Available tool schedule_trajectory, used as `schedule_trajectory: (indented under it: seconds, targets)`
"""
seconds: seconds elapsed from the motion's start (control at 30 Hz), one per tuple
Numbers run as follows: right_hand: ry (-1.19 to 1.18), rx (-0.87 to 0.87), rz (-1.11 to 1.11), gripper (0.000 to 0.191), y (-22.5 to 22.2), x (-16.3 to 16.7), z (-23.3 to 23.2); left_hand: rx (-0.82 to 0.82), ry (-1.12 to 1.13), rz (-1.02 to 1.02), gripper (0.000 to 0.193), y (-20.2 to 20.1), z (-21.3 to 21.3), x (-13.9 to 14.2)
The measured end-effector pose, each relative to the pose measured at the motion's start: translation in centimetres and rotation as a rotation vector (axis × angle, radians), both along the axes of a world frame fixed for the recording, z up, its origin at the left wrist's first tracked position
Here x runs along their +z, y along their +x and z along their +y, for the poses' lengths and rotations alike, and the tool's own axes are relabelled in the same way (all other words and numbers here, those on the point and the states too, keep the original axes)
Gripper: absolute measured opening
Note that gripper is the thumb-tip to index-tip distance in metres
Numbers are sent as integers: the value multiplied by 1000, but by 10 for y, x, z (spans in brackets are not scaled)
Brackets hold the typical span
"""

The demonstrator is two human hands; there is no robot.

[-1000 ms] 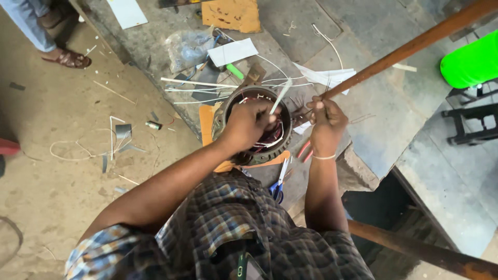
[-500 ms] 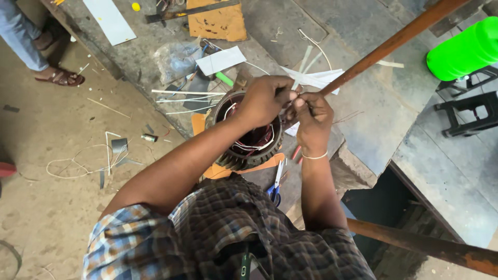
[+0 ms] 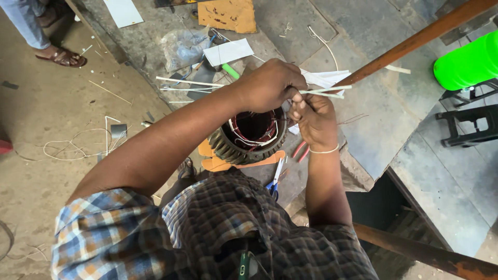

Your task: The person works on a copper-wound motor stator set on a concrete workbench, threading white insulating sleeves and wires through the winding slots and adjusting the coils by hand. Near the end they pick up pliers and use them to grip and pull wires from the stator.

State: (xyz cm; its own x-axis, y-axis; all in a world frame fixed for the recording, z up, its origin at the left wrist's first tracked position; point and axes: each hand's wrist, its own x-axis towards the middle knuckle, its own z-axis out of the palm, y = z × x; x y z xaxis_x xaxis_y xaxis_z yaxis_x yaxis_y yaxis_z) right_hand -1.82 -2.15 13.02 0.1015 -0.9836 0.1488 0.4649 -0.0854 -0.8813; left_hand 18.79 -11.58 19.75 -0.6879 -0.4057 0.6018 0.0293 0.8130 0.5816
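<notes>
A round ribbed motor stator (image 3: 249, 136) with copper and white windings inside stands on the grey bench (image 3: 373, 124). My left hand (image 3: 272, 83) is closed above its far rim, pinching thin white strips (image 3: 324, 92) that stick out to the right. My right hand (image 3: 314, 120), with a band on the wrist, grips the same strips just below and right of the left hand, over the stator's right rim.
Blue-handled scissors (image 3: 275, 179), red-handled pliers (image 3: 300, 151), orange card (image 3: 228, 14), white paper pieces (image 3: 227, 52), a plastic bag (image 3: 182, 47) and loose white strips (image 3: 187, 85) lie on the bench. A brown pole (image 3: 415, 39) crosses overhead. A green container (image 3: 467, 62) sits right. Another person's sandalled foot (image 3: 62, 56) is top left.
Both hands have risen from the stator's rim and come together, now pinching white strips above it. The view has shifted slightly.
</notes>
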Motion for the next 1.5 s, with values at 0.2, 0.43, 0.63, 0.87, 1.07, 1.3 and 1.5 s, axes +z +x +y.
schedule_trajectory:
  seconds: [0.2, 0.43, 0.63, 0.87, 1.07, 1.3, 1.5]
  targets:
    - [9, -170, -94, 5, 14, -4, 0, 113, 433, -19, 9, 2, 7, -7]
    - [29, -194, -57, 6, 14, 2, -2, 5, 1059, 321, 15, -7, 14, -25]
    - [-44, -318, 122, 6, 29, 13, -4, -50, 1153, 467, 10, -14, 8, -37]
    - [-465, -713, 733, 6, 51, 10, 2, -92, 1268, 651, 7, -25, 6, -42]
    - [-272, -696, 562, 4, 49, 4, 2, -2, 1266, 637, 6, -26, 9, -44]
    - [-297, -659, 533, 5, 46, 1, 0, -18, 1254, 630, 9, -27, 9, -48]
    - [-261, -664, 521, 7, 49, 4, 1, 32, 1267, 624, 8, -31, 13, -50]
